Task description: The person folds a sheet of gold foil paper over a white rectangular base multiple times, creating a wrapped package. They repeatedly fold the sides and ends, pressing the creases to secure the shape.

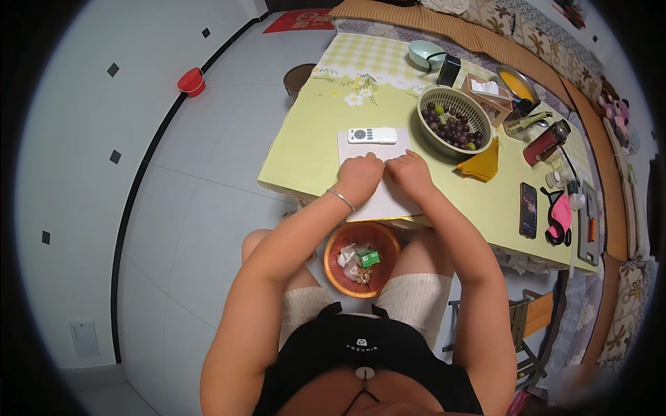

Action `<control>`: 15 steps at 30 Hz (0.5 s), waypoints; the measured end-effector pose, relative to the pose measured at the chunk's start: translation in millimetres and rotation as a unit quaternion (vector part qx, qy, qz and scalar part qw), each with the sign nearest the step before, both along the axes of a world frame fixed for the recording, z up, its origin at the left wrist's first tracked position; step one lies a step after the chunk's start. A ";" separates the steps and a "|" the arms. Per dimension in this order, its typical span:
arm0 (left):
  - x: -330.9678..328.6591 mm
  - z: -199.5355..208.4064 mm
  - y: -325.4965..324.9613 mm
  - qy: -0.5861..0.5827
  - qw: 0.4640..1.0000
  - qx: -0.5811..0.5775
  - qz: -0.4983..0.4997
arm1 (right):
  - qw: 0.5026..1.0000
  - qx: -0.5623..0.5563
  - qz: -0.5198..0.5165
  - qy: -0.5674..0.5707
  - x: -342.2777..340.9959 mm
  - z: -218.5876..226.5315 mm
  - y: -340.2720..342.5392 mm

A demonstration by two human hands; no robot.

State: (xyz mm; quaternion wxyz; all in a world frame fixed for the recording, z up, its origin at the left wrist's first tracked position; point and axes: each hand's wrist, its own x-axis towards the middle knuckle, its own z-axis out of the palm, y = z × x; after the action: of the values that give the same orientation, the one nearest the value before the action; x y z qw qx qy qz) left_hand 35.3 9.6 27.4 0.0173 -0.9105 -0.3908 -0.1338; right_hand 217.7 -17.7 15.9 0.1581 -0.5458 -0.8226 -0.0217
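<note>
My left hand (361, 178), with a silver bangle at the wrist, rests with curled fingers on a white rectangular sheet or board (381, 204) at the table's near edge. Beside it, my right hand (411, 175) is curled too, and the fingertips of both almost meet. Whatever the fingers hold, if anything, is hidden or too small to name. Just beyond the hands a white remote control (372, 136) lies across the far end of the sheet. To the right stands a green-grey colander (429, 142) of dark grapes (454, 130), with a folded yellow packet (480, 166) beside it.
On the table's right are a phone (528, 210), a pink-and-black eye mask (558, 215), a dark red flask (547, 143) and a tissue box (489, 104). A pale bowl (426, 54) stands at the back. Between my knees sits an orange waste bin (333, 267) with rubbish inside.
</note>
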 end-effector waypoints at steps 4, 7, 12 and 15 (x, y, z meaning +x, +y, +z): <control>16.1 9.9 29.4 -0.013 1.000 0.000 0.021 | 0.979 0.183 -0.025 0.089 16.1 5.7 7.1; 14.6 38.4 55.2 -0.028 0.998 0.014 0.057 | 0.937 0.182 -0.135 0.267 24.5 -4.3 6.4; -17.0 94.9 46.7 -0.170 0.984 -0.039 -0.044 | 0.851 0.078 -0.126 0.503 43.7 -15.3 0.2; -41.6 95.2 35.1 -0.289 0.933 -0.187 -0.108 | 0.849 0.077 -0.060 0.520 37.0 -19.1 -10.3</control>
State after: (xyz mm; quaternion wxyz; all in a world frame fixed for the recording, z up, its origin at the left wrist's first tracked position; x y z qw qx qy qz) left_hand -6.2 44.6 122.6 -0.2817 -0.8562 -0.2961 -0.3161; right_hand 254.8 -27.9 -3.2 0.6024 -0.5117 -0.5813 0.1931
